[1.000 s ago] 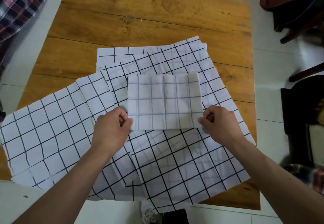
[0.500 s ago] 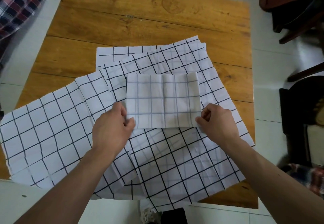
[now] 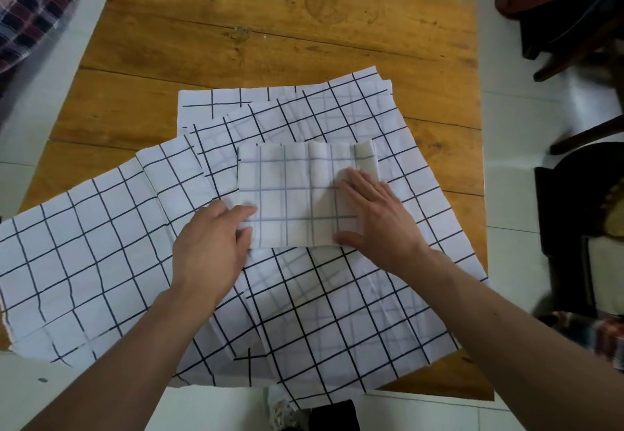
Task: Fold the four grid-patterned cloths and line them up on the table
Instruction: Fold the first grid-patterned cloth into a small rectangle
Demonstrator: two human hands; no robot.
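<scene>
A small folded grid cloth (image 3: 290, 191) lies with its pale underside up on top of several unfolded white cloths with black grid lines. My right hand (image 3: 374, 214) lies flat on the folded cloth's right half, fingers straight. At the near left corner of that folded cloth my left hand (image 3: 212, 245) has its fingers on top of the cloth and its thumb at the front edge. One large unfolded cloth (image 3: 84, 255) spreads to the left. Another unfolded cloth (image 3: 337, 322) lies under my hands, and a third cloth (image 3: 236, 100) shows behind.
The wooden table (image 3: 270, 25) is bare wood along its far half. Dark chairs (image 3: 574, 25) stand to the right on the white tiled floor. A plaid fabric (image 3: 30, 2) is at the upper left, off the table.
My right hand let go of the folded cloth's right edge and moved onto its top, flat. My left hand slid its fingers over the near left corner.
</scene>
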